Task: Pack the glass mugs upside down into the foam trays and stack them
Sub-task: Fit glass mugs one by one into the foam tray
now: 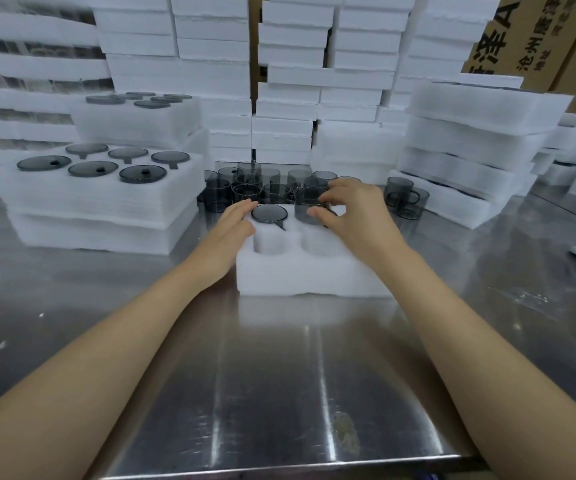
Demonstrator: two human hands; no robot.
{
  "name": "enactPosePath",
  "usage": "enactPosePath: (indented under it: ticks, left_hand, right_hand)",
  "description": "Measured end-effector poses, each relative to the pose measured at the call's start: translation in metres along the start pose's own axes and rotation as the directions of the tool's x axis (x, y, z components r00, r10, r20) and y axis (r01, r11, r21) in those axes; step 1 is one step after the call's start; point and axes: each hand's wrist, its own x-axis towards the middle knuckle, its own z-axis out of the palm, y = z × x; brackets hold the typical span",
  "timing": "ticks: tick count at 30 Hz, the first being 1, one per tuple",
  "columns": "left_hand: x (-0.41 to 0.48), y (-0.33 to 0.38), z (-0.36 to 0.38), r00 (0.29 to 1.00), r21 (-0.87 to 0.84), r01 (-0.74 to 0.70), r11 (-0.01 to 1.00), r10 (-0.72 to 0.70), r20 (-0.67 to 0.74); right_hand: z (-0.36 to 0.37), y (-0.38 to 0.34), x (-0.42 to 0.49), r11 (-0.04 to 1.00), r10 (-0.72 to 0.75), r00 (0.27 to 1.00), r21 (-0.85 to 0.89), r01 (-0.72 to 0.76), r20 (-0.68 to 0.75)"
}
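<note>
Head view: we find one foam tray (310,275) in work between our hands on the steel table (279,393). Our left hand (234,220) lies open and flat against its left edge. Beside those fingertips one smoked-glass mug (269,214) already sits base-up in its pocket. Our right hand (352,209) grips a second mug (309,206), only partly lowered into the neighbouring pocket. Two nearer pockets show vacant. Loose mugs (245,188) wait just beyond the hands. Filled trays (106,188) stand stacked to the left. We judge this tray under half complete, stacking outstanding.
</note>
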Motion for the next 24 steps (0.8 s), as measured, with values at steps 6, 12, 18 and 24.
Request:
enactPosePath:
  ticks: [6, 12, 18, 24]
  left_hand:
    - [-0.0008, 0.0004, 0.0005, 1.0, 0.002, 0.008, 1.0, -0.008, 0.003]
    - [0.0019, -0.0008, 0.0007, 1.0, -0.005, 0.018, 1.0, -0.018, -0.013]
    - [0.0031, -0.0035, -0.0002, 1.0, 0.002, -0.003, 1.0, 0.003, -0.005]
    - [0.0031, -0.0034, 0.0003, 1.0, -0.016, -0.001, 1.0, 0.001, -0.004]
  right_hand:
    - [0.0005, -0.0007, 0.0016, 0.994, 0.034, 0.998, -0.102, -0.028, 0.058]
    - [0.0015, 0.0022, -0.002, 0.985, 0.027, 0.968, -0.174, 0.017, 0.248]
    - [0.0007, 0.003, -0.0025, 0.982, 0.065, 0.812, -0.18, 0.05, 0.58]
    - [0.0047, -0.0002, 0.0013, 0.973, 0.15, 0.719, -0.231, 0.014, 0.678]
